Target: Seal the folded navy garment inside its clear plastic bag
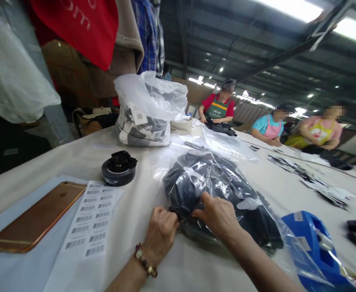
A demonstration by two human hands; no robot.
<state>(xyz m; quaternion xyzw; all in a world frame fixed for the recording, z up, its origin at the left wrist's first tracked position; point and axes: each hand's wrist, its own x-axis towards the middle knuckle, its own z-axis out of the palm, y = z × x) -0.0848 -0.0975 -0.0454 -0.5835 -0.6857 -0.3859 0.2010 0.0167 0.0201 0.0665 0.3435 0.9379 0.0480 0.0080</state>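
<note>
A clear plastic bag (223, 178) with dark folded fabric inside lies on the table in front of me. My left hand (162, 229), a beaded bracelet at its wrist, is closed on the near left edge of the bag. Close beside it, my right hand (216, 213) pinches the plastic between thumb and fingers on the near side. The fingertips of both hands are a short distance apart.
At left lie a phone (36, 217) and a barcode label sheet (89, 219); behind them is a black tape roll (118, 172). A full plastic sack (147, 113) stands farther back. A blue tape dispenser (314, 243) is at right. Several people sit across the table (244, 156).
</note>
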